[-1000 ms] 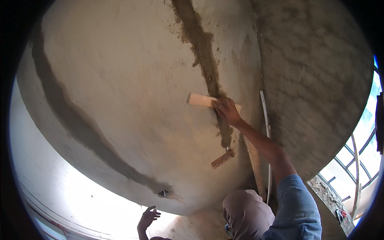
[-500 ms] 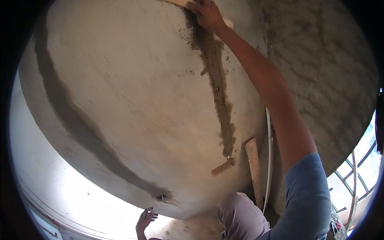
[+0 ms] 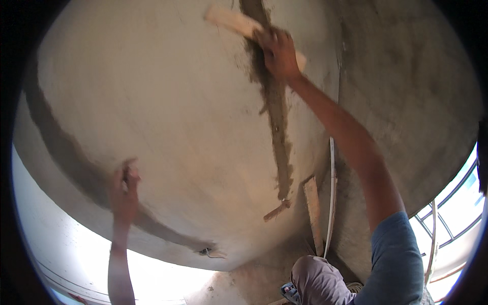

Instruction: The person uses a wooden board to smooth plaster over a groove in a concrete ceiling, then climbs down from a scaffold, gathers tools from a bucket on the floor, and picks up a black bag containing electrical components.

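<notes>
My right hand (image 3: 280, 55) grips a pale flat wooden board (image 3: 231, 21) and holds it slantwise across a dark strip of wet mortar (image 3: 277, 112) on the wall. The board's right end shows past my hand; my fingers cover its middle. This strip runs down the wall to a brownish patch (image 3: 277, 210). My left hand (image 3: 126, 190) is raised at the left, in front of a second, curved mortar strip (image 3: 66, 157). Its fingers are somewhat blurred but look loosely apart, with nothing visible in them. Whether it touches the wall I cannot tell.
A short plank (image 3: 313, 216) leans in the corner beside a thin white pipe (image 3: 331, 198). Grey wall (image 3: 406, 112) fills the right side. Wires poke from a small hole (image 3: 205, 251) where the curved strip ends. My bent knee (image 3: 317, 279) is below.
My right hand has come down the wall with the board, which now shows nearly whole. From low down, my left hand has risen up and to the left. The view has shifted slightly.
</notes>
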A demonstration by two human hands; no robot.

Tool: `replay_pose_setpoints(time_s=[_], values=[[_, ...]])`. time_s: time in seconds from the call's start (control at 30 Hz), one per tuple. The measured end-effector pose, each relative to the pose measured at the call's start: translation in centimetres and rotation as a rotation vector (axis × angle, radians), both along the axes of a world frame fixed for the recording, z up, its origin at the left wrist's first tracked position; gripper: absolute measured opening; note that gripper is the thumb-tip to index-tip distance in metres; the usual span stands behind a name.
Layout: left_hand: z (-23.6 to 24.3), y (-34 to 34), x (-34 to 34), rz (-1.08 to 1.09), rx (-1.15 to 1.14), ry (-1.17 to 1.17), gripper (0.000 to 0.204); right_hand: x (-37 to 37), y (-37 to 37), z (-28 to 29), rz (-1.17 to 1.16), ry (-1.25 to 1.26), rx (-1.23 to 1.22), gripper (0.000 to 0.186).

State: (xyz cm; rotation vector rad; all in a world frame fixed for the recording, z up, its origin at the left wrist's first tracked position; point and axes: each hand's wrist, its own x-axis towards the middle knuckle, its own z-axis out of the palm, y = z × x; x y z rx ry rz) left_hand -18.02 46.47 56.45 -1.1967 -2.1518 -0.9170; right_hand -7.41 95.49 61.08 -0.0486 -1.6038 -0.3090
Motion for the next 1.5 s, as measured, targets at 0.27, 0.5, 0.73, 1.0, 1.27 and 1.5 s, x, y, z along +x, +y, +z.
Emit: replay_pose_setpoints(time_s=[0.27,0.5,0.73,1.0,1.27,1.5], values=[[33.9,-0.8,-1.8,0.138,0.21,0.482,0.042,-1.0,-0.5,11.0,0.086,-0.138,-0.055,0.057],[57.9,5.5,-11.1,0.369,-0.161,1.301,0.044,1.3,2.4,9.2,0.12,-0.272,-0.252,0.076],[66.4,13.1,-12.7,0.024,-0.312,1.368,0.06,1.4,1.8,11.8,0.086,-0.376,-0.254,0.075],[62.6,14.6,-14.1,0.219,-0.404,1.268,0.073,-1.5,1.5,19.9,0.142,-0.168,-0.236,0.064],[62.5,14.1,-13.2,0.194,-0.435,1.221,0.074,-1.2,1.4,27.1,0.077,-0.077,-0.286,0.063],[62.7,13.7,-12.6,0.182,-0.442,1.243,0.07,0.5,0.2,19.3,0.132,-0.175,-0.34,0.064]])
